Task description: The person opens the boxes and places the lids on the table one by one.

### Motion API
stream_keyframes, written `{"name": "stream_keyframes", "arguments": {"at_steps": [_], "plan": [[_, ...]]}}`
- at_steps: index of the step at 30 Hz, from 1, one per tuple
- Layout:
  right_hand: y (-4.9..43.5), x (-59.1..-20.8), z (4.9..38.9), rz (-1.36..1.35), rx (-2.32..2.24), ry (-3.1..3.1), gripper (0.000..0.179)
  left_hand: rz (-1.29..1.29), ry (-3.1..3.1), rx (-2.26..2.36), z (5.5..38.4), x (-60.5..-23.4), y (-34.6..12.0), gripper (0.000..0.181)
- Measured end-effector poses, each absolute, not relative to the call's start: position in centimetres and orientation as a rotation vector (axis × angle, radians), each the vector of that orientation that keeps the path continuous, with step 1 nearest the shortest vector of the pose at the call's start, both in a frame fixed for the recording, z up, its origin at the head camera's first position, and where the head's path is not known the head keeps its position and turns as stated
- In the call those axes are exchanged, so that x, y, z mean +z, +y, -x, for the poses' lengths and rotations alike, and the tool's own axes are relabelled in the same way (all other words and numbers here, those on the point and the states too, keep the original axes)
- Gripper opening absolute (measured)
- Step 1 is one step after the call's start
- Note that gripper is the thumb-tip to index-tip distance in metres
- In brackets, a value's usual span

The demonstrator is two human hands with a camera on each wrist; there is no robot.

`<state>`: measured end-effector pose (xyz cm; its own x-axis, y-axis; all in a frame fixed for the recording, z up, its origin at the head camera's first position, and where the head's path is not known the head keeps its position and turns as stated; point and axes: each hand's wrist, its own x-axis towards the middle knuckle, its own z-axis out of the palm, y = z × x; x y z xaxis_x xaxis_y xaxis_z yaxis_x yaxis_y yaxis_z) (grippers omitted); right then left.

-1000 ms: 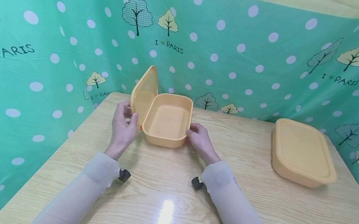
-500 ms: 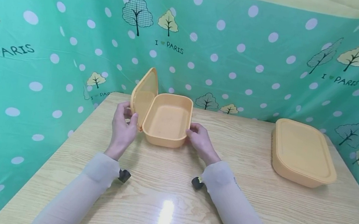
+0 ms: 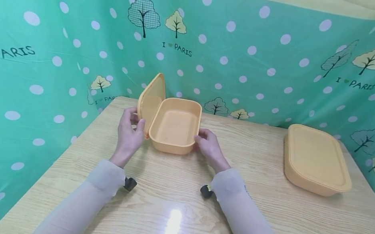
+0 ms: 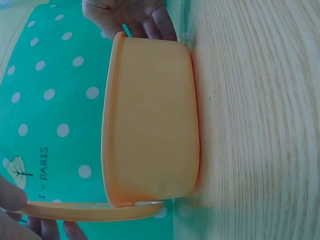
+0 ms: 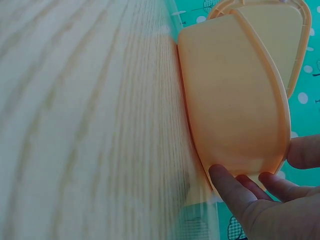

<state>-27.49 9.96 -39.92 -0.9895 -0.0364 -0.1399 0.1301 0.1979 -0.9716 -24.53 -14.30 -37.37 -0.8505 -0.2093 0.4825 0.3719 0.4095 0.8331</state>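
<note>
A light orange plastic food container (image 3: 177, 121) sits upright on the table toward the back, its inside bare. Its lid (image 3: 151, 101) stands raised along the left side, leaning against or close to the left rim. My left hand (image 3: 129, 134) pinches the lid's near outer edge, thumb in front and fingers behind; the left wrist view shows the lid (image 4: 90, 212) edge-on between them. On the opposite side, my right hand (image 3: 211, 149) holds the container's right wall near the front corner. In the right wrist view, the fingertips (image 5: 218, 172) press the wall while the thumb meets the rim.
A larger orange container (image 3: 318, 159) with its lid on lies at the right of the wooden table (image 3: 145, 207). Behind and to the left hangs a green dotted curtain (image 3: 252, 74). Small black devices (image 3: 129, 184) sit by both wrists.
The lid has tilted slightly rightward, its top edge a little lower than before. My left hand has shifted slightly to the right with it. The right hand and the container have stayed in place.
</note>
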Motion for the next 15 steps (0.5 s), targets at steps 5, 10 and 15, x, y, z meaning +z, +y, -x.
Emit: {"name": "stream_keyframes", "arguments": {"at_steps": [5,10,15], "plan": [[9.98,-40.02,27.59,-0.083,-1.918,2.321,0.037,0.139,-2.151,-1.456,24.54,-37.42,-14.32,0.032],[9.99,-40.02,27.51,-0.067,-1.925,2.318,0.038,0.125,-2.165,-1.458,24.57,-37.5,-14.32,0.032],[10.05,-40.01,27.43,-0.041,-1.949,2.303,0.039,0.141,-2.151,-1.458,24.61,-37.52,-14.29,0.032]]}}
